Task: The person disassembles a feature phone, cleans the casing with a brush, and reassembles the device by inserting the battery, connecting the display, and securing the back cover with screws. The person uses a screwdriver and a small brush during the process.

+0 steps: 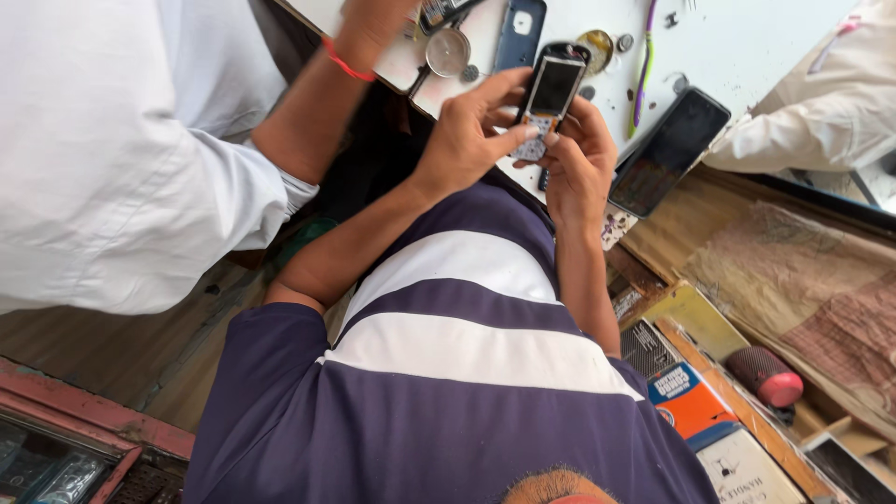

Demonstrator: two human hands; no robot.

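A small keypad phone [551, 93] is held above the near edge of the white table [747, 42], clamped between both hands. The left hand [464, 138] is closed around its left side, with the thumb laid across the keypad. The right hand [581, 161] is wrapped round the right side and underside, fingers together. The phone's lower end and back are hidden by the fingers, and its screen is seen dark.

Much is cut off. The far part of the table is lost at the top edge of the view. Another person's hand [373, 21], marked by a red thread [345, 65] at the wrist, is only partly seen at the table's left corner; what it holds cannot be told. A white sleeve [821, 112] of a further person is seen at the table's right side, its hand out of view.

Just beyond the held phone lie a dark blue back cover [521, 33], a round metal disc [448, 51] and a purple tool [642, 65]. A dark smartphone [667, 149] is laid at the near edge, just beside the right hand and overhanging it slightly. Little open room is left around the hands: the other person's forearm is close on the left, the smartphone on the right.
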